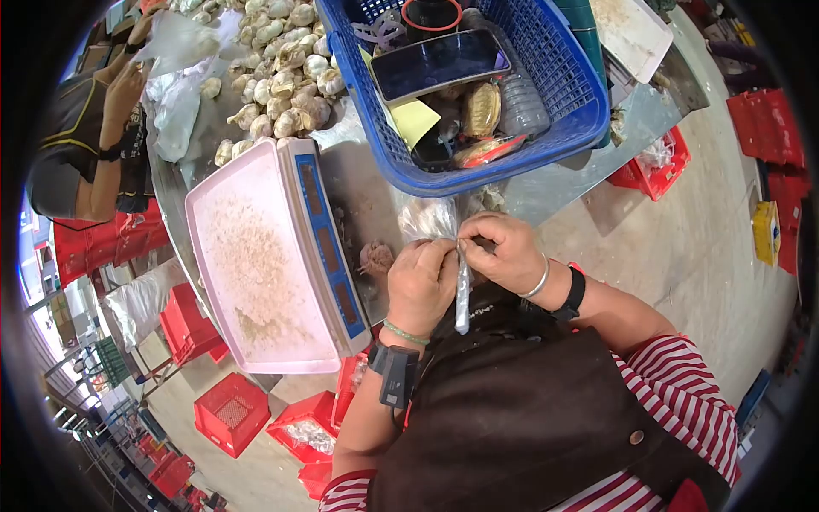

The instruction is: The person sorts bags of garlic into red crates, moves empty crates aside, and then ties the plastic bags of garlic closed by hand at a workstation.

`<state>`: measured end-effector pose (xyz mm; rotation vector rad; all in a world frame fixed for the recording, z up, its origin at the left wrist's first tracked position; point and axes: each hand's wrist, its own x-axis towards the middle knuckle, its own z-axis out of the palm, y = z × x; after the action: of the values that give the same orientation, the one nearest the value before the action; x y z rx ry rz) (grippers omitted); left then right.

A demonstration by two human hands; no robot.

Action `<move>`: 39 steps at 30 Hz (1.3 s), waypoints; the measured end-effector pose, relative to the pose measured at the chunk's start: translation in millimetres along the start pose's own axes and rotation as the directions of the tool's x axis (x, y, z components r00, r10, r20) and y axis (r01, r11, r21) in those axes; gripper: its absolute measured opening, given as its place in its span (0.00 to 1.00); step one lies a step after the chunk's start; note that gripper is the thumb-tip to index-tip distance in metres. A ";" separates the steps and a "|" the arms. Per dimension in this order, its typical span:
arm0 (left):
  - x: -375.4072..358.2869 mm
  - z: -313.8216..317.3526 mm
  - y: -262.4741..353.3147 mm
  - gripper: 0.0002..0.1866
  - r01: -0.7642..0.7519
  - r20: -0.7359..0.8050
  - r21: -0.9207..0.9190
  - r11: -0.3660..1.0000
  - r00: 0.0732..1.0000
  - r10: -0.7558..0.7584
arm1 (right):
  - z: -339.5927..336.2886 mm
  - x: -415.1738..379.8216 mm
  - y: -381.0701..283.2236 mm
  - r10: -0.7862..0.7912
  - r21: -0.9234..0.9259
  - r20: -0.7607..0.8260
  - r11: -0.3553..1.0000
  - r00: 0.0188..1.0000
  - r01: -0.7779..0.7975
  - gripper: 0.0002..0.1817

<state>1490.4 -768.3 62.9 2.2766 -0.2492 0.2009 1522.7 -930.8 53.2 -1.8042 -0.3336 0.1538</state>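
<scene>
Between my hands is a clear plastic bag (424, 218) with pale bulbs, apparently garlic, showing through it. Its neck is gathered, and a twisted tail of plastic hangs down toward my apron. My left hand (421, 288) pinches the neck from the left, thumb and fingers pressed together. From the other side my right hand (509, 253) grips the same neck with thumb and forefinger, its knuckles bent. The bag lies by the table's near edge, just below a blue basket (478, 182). Left of my left hand stands a scale with a pale pink pan (256, 264), dusted with garlic skin scraps.
Loose garlic bulbs (286, 85) are heaped at the back of the metal table. The basket holds a phone (441, 66), a plastic bottle (522, 102) and other items. Another person's arm (115, 119) reaches in at left. Red crates (230, 414) stand on the floor.
</scene>
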 end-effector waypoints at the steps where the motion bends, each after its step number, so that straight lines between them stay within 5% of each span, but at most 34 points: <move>1: 0.4 1.1 1.6 0.06 0.007 -0.015 0.009 1.000 1.000 -0.007 | -0.7 0.3 0.7 -0.019 -0.019 0.014 1.000 1.000 0.019 0.06; 3: 1.4 2.6 3.8 0.06 0.016 -0.039 0.010 1.000 0.999 -0.015 | -3.7 2.8 4.1 -0.037 -0.039 0.027 0.999 0.999 0.038 0.06; 5: 1.0 3.0 1.9 0.06 0.013 -0.019 0.013 1.000 1.000 -0.013 | -8.6 9.0 10.7 -0.210 -0.093 0.154 0.970 0.965 0.226 0.07; 9: 0.7 2.5 -3.1 0.06 -0.005 0.018 0.002 1.000 1.000 0.005 | -21.7 21.6 12.0 -0.237 -0.115 0.325 0.951 0.915 0.287 0.05; 11: 1.4 -1.3 -4.2 0.06 0.001 0.049 -0.008 1.000 0.999 0.000 | -30.4 32.0 5.9 -0.289 -0.225 0.544 0.854 0.788 0.468 0.05; 15: 0.9 -2.0 -7.8 0.08 -0.033 0.053 -0.042 0.999 0.998 0.035 | -30.3 41.8 -4.6 -0.249 -0.258 0.610 0.835 0.752 0.486 0.06; 18: -0.6 -1.5 -10.5 0.08 -0.009 0.043 -0.050 0.999 0.999 0.011 | -19.9 32.8 2.3 -0.229 -0.285 0.537 0.857 0.812 0.431 0.06; 21: 1.5 -1.1 -9.8 0.08 -0.029 0.036 -0.079 0.996 0.999 0.032 | -0.2 11.4 14.3 0.081 -0.022 0.102 0.997 0.991 -0.079 0.07; 22: 1.6 -2.0 -11.0 0.08 -0.024 0.029 -0.074 0.997 0.999 0.026 | 4.1 6.4 14.3 0.077 -0.020 0.112 0.997 0.991 -0.075 0.07; 24: 1.0 -2.6 -11.7 0.07 -0.016 0.041 -0.087 0.996 0.999 0.020 | 9.8 -2.2 11.4 0.452 0.330 0.037 0.836 0.891 -0.438 0.06; 26: 0.3 -4.3 -11.1 0.07 -0.003 0.037 -0.090 0.996 0.999 0.006 | 7.5 -3.9 14.3 0.527 0.401 0.102 0.754 0.844 -0.520 0.06; 29: 1.2 -4.9 -12.1 0.08 -0.008 0.029 -0.082 0.997 1.000 0.010 | -0.8 5.1 10.8 0.322 0.437 0.160 0.825 0.933 -0.359 0.08; 30: 1.2 -4.7 -12.5 0.08 -0.028 0.025 -0.078 0.997 0.999 0.030 | -12.9 16.5 6.4 -0.001 0.101 0.224 0.995 0.975 -0.022 0.08; 31: 1.1 -4.3 -12.3 0.08 -0.031 0.029 -0.078 0.996 0.999 0.034 | -21.9 24.4 2.4 -0.273 -0.207 0.384 0.906 0.882 0.370 0.08; 37: 3.7 -7.2 -11.2 0.08 -0.070 0.061 -0.068 0.995 0.995 0.074 | -27.7 37.3 -18.1 -0.138 -0.420 0.655 0.751 0.743 0.510 0.06; 39: 3.1 -8.1 -15.4 0.08 -0.093 0.108 -0.086 0.992 0.989 0.102 | -25.8 32.3 -5.4 -0.130 -0.478 0.612 0.725 0.780 0.496 0.06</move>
<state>1496.7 -752.6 57.7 2.2000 -0.4204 0.1118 1559.8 -943.5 67.4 -2.2933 -1.2427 0.3370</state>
